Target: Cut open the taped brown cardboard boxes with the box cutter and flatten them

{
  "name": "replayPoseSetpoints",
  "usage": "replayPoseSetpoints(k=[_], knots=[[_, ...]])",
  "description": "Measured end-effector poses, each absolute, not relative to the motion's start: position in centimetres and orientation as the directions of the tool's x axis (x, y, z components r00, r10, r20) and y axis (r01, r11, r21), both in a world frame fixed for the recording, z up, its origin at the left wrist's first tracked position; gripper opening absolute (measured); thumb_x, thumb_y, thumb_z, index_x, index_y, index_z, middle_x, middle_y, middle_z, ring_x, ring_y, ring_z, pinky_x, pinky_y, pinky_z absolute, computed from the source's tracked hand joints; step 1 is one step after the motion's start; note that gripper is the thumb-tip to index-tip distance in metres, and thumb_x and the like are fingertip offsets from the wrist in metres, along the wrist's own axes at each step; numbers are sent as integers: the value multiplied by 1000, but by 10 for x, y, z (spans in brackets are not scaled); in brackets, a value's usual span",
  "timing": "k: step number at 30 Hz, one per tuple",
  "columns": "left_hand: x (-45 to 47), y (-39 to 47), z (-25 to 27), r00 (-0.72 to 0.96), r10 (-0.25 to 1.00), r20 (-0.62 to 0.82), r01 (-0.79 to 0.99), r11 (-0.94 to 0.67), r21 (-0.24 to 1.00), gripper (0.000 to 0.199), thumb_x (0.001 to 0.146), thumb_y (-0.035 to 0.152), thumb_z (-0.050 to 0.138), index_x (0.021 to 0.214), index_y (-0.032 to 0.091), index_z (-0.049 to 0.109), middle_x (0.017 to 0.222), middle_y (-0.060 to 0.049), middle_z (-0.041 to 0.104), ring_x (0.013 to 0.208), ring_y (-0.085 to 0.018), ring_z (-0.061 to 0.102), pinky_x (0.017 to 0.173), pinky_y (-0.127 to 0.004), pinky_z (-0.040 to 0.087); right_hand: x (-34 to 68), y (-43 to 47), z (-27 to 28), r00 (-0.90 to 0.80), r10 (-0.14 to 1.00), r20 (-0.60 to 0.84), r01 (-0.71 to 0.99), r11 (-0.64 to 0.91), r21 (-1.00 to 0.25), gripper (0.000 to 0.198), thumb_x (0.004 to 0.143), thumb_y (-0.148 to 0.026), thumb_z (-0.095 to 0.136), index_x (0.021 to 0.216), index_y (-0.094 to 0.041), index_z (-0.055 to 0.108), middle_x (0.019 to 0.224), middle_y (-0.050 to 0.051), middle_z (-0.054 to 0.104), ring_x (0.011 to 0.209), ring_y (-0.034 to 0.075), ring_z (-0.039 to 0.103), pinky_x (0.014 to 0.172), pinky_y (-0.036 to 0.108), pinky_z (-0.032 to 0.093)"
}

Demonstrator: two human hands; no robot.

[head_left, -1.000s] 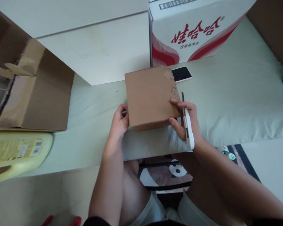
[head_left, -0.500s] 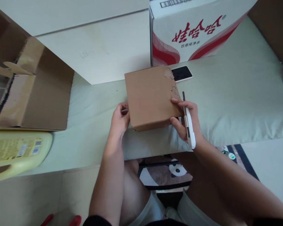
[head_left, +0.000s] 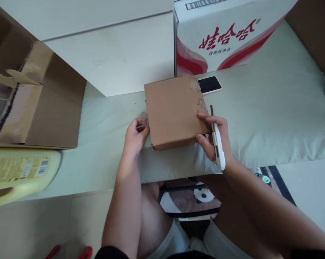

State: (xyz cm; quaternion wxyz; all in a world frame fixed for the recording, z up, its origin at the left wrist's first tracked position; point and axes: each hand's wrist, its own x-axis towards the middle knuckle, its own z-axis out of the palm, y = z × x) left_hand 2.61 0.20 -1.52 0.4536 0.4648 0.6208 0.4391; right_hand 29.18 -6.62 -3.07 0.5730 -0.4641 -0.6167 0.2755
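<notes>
A small brown cardboard box (head_left: pixel 174 111) rests on the pale green cloth-covered surface, its right edge torn and scuffed. At its left side, my left hand (head_left: pixel 136 132) has thumb and fingers pinched together; a thin pale strip seems to run from the fingertips to the box, too small to name. My right hand (head_left: pixel 217 138) is closed around a white utility knife (head_left: pixel 219 151) with its blade out, pointing away from me. Thumb and fingertips of that hand also press on the box's right front corner. The box's left wall is hidden from me.
Behind the box stand a white carton (head_left: pixel 111 61) and a red-and-white water carton (head_left: pixel 219 46). A phone (head_left: pixel 211 85) lies just beyond the box. An opened brown carton (head_left: pixel 54 104) and a yellow jug (head_left: pixel 24 172) are at left.
My left hand has moved slightly left, away from the box's side. My right hand and the knife keep their place at the box's corner.
</notes>
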Motion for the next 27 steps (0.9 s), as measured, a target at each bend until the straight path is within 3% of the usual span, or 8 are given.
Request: replayPoseSetpoints(k=[4,8,11,20,27], knots=[[37,-2,-8,-85,977,-195,132,205,970,17,77,23,73,93,20,65,101,-6,75,95,-20,71,80,-30,58,293,-67,-28,104,888,449,268,410,-872,41,93,-36,69,126,-36,46,141,7,65,136,29,62,118,57,48],[42,-6,2,-86,947,-310,-21,310,951,21,79,22,65,99,22,65,111,-5,74,94,-18,72,67,-25,57,294,-66,-27,155,884,440,206,407,-890,35,96,-40,66,125,-35,48,136,8,67,134,29,63,122,59,43],[42,-6,4,-92,945,-315,-89,307,948,19,78,25,65,97,23,62,111,-4,72,90,-17,70,65,-24,57,294,-66,-28,196,893,404,178,373,-911,36,95,-43,66,125,-35,48,132,7,70,128,29,65,120,59,44],[41,-4,-7,-113,971,-209,43,215,976,17,79,24,64,96,24,63,111,-4,73,108,-20,69,88,-30,57,299,-60,-37,260,880,397,123,377,-918,37,93,-41,65,125,-36,48,123,4,72,118,28,68,113,55,47],[36,1,-20,-82,962,-259,50,263,963,44,87,29,63,130,29,54,133,-7,71,121,-23,70,101,-38,58,301,-56,-40,311,874,373,110,357,-928,37,90,-43,65,122,-36,49,117,3,73,109,28,69,105,54,50]])
